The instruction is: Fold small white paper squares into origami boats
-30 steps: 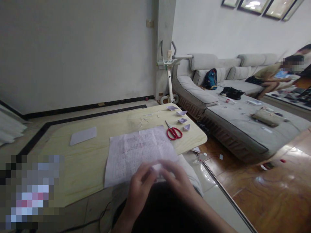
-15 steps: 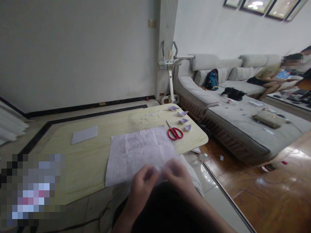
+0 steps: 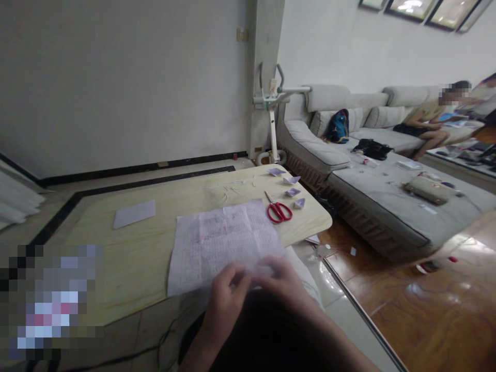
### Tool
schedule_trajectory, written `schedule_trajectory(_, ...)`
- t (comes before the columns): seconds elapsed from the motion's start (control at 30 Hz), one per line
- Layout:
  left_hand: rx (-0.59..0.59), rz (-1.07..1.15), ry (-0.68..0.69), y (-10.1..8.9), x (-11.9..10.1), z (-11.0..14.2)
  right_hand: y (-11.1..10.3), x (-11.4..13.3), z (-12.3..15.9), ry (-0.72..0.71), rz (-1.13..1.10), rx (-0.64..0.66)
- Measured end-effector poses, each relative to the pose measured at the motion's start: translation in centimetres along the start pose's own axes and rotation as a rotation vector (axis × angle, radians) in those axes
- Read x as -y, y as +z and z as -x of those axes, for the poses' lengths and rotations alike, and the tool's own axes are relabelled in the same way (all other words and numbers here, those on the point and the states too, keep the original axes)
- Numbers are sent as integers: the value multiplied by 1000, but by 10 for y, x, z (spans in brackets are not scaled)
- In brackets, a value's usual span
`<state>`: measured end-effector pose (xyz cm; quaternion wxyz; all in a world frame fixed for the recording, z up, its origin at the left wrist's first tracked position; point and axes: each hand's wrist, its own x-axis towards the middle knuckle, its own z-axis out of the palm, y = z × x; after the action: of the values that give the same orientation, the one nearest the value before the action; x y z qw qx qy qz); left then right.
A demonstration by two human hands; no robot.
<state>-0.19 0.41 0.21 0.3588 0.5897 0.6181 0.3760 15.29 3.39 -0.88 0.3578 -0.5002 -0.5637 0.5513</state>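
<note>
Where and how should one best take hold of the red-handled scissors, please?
Probably by the red handles, the right hand, once free, coming from the near side: the scissors lie flat, handles nearer, blades pointing away.

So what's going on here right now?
The left hand and right hand are together, handling a small piece of white paper, blurred. Beyond them, a printed sheet lies on the table, with red-handled scissors by its right side. Four small folded paper shapes sit near the table's right end.
</note>
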Motion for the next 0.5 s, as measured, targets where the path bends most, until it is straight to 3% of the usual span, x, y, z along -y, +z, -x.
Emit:
schedule_trajectory(0.23, 34, -12, 52, -4, 4, -3, -3, -2, 2, -56, 118, 8)
schedule_trajectory(0.5, -42, -51, 167, -2, 2, 0, 4, -8, 1, -83, 74, 9)
